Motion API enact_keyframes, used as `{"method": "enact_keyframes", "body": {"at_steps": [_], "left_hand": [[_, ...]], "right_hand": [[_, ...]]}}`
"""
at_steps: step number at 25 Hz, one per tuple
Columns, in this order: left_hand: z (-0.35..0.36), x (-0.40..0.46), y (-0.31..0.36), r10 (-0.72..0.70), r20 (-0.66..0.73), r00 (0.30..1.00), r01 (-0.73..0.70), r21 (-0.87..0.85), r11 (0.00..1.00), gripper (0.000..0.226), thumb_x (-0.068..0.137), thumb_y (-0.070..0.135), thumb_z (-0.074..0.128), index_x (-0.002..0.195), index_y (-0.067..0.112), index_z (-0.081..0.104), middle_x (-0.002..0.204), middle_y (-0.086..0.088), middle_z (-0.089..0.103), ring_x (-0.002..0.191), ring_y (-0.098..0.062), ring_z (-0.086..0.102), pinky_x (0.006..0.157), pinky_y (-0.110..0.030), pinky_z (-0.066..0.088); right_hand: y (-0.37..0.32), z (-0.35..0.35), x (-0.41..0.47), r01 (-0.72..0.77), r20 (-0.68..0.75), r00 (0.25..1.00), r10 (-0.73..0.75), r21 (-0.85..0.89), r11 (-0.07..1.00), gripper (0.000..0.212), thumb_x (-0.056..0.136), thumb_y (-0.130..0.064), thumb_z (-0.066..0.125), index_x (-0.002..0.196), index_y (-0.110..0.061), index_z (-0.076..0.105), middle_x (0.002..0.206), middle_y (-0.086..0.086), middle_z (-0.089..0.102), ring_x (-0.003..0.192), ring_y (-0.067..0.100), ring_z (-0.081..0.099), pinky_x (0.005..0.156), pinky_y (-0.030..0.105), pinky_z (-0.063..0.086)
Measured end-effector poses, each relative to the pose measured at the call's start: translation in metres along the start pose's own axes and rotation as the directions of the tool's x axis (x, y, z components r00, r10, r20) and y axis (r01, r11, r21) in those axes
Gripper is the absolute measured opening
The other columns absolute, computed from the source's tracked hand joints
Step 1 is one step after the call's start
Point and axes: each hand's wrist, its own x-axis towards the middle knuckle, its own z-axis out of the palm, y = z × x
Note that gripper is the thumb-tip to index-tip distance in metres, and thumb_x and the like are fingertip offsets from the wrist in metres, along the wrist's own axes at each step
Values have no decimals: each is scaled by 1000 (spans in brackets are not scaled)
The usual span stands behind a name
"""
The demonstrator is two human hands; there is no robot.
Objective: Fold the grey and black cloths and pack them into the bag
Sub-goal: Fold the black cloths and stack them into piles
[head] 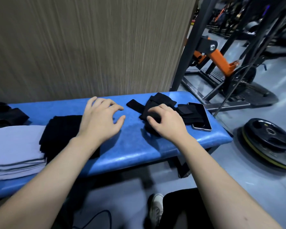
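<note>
— Looking at the bench (132,146), how far along were you?

— Partway, I'd judge. A grey cloth (15,146) lay folded in layers at the left end, and a black cloth (59,131) sat folded just beside it, touching its edge. Those two looked done.

— And your hands?

— My left hand (101,119) hovered over the blue padding beside the black cloth, fingers spread and loosely bent, holding nothing. My right hand (165,121) was on a crumpled dark bundle with straps (157,101) further right, fingers curled onto the fabric. Whether I truly gripped it or only pressed on it, I couldn't tell.

— Was that bundle the bag?

— I couldn't say. It was rumpled and lay partly over a phone (201,116). Another dark thing (5,114) sat at the far left edge, behind the grey cloth; that might have been the bag instead.

— So what was left?

— Nothing was packed yet, as far as I could see. Both folded cloths were out on the bench, so the packing remained.
</note>
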Motion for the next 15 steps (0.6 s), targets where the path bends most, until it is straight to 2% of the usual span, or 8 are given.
{"method": "enact_keyframes", "body": {"at_steps": [10, 15], "left_hand": [[54, 31, 57, 36, 87, 996, -24, -129, 991, 44, 84, 51, 47, 116, 30, 68, 107, 10, 63, 108, -19, 54, 99, -32, 33], [67, 31, 61, 55, 87, 995, -40, -167, 985, 46, 87, 46, 54, 130, 31, 59, 115, 10, 59, 108, -19, 53, 97, -32, 35]], "right_hand": [[57, 1, 11, -135, 55, 989, 136, -20, 991, 43, 91, -42, 63, 131, -27, 58, 127, -3, 57, 119, 22, 50, 100, 41, 43], [61, 13, 27, -183, 80, 980, 183, 3, 983, 44, 92, -41, 63, 133, -26, 56, 130, -4, 54, 121, 21, 46, 98, 37, 45]]}}
